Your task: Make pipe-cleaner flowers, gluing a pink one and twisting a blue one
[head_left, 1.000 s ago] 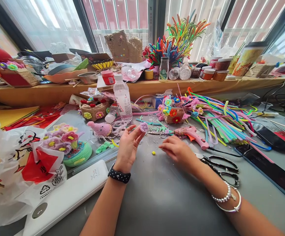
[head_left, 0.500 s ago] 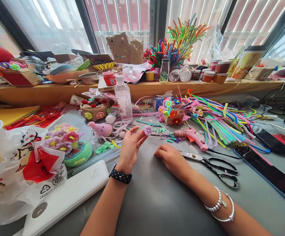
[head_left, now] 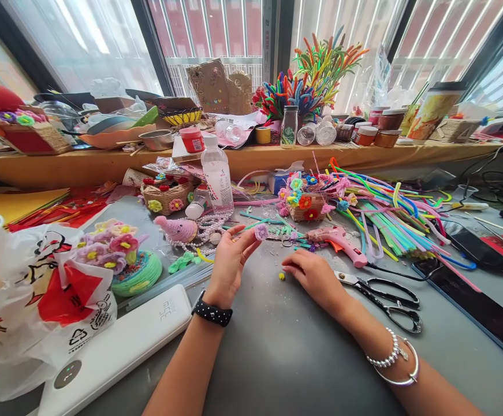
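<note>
My left hand (head_left: 229, 266) holds a small lilac fuzzy flower (head_left: 261, 232) between its fingertips, raised over the table. My right hand (head_left: 314, 278) rests low over the grey tabletop, its thumb slightly apart from the fingers and nothing between them. Just left of those fingertips lies a tiny yellow ball (head_left: 282, 277). Large scissors (head_left: 383, 296) with black handles lie to the right, the blades partly hidden by my right hand. Beyond them sits a pink glue gun (head_left: 340, 242) with a black cord.
Glue sticks and pipe cleaners (head_left: 401, 225) spread at the right beside a dark phone (head_left: 472, 309). A flower-trimmed basket (head_left: 307, 205) and a clear bottle (head_left: 217, 179) stand behind. A white power bank (head_left: 121, 346), plastic bag (head_left: 60, 300) and green flower piece (head_left: 141, 274) occupy the left.
My right hand has shifted slightly right and its thumb has parted from the fingers. The yellow ball now shows on the table. My left hand keeps the flower in nearly the same place.
</note>
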Motion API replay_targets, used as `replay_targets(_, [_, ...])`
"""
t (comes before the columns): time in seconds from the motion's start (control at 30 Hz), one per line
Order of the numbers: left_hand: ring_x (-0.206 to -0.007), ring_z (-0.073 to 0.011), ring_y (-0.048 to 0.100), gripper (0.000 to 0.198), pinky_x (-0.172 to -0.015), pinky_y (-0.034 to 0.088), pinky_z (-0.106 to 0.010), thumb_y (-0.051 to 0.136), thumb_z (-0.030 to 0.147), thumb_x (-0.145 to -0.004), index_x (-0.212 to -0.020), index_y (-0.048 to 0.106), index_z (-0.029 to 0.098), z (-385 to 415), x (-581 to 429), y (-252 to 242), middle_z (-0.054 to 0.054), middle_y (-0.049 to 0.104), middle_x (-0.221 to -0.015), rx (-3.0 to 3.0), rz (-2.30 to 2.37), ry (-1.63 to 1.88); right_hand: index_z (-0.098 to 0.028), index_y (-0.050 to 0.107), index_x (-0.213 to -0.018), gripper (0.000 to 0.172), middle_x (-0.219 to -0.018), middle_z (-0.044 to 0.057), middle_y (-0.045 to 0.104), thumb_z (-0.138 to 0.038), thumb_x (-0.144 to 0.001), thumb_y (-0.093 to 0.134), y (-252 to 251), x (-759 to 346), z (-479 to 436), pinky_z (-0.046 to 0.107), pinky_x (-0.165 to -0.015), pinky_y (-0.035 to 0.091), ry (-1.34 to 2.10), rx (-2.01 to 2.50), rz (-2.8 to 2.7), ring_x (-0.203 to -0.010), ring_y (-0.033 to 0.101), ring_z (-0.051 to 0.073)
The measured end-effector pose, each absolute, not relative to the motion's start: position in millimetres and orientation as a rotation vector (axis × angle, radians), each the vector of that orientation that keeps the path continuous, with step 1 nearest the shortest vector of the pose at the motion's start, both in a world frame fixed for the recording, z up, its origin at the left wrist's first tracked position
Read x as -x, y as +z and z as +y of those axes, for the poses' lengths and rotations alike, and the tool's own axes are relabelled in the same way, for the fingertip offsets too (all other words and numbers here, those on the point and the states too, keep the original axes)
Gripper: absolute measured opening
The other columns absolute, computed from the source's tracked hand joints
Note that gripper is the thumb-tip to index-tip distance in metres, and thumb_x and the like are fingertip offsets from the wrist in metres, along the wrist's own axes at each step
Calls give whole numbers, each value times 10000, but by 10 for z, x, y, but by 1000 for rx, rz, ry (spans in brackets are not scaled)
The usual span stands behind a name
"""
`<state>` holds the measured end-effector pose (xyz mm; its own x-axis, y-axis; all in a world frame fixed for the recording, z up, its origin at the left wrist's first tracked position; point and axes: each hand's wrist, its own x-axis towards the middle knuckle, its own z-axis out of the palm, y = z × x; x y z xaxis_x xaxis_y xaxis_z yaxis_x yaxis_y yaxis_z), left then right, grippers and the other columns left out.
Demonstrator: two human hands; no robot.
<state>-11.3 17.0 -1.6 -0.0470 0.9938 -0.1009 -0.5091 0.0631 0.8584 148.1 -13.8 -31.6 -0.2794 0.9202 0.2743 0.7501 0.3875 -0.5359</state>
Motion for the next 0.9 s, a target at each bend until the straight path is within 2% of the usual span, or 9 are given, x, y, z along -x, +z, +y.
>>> replay_targets(0.17, [-706,-93,605,300,-743,481,-238,633,130,-643,-882,452,146,164,98,-14,-34,618,-788,-742,907,1389,-170,594,-712,15,-737,32,558,-172,-716,580,-346,-1453,-138,272,-646,427,468,1435,-2177,-720,521,157])
replay_targets(0.4, [-690,-95,611,305,-741,481,-242,643,125,-629,-874,462,150,161,99,-18,-22,631,-759,-750,903,1350,-171,546,-687,44,-688,12,560,-134,-708,558,-313,-1438,-172,260,-592,412,488,1360,-2157,-650,507,135])
replay_targets(0.57, [-709,-104,613,288,-724,484,-241,643,139,-633,-863,469,150,156,102,-21,-41,642,-798,-761,866,1262,-176,544,-689,45,-636,-8,579,-194,-727,528,-242,-1462,-185,226,-531,407,634,1297,-1962,-566,513,106])
replay_targets(0.77, [-708,-115,612,308,-715,488,-258,649,161,-631,-884,474,148,138,83,-22,-51,646,-793,-830,878,1197,-168,551,-724,122,-665,9,596,-288,-704,560,-180,-1535,-175,232,-549,442,847,1244,-1587,-595,546,117])
replay_targets(0.9, [-693,-123,616,331,-707,489,-267,649,164,-631,-899,456,145,112,61,6,-62,654,-771,-883,918,1143,-172,552,-736,175,-652,0,570,-340,-695,580,-171,-1558,-173,220,-514,420,933,1159,-1408,-579,525,110])
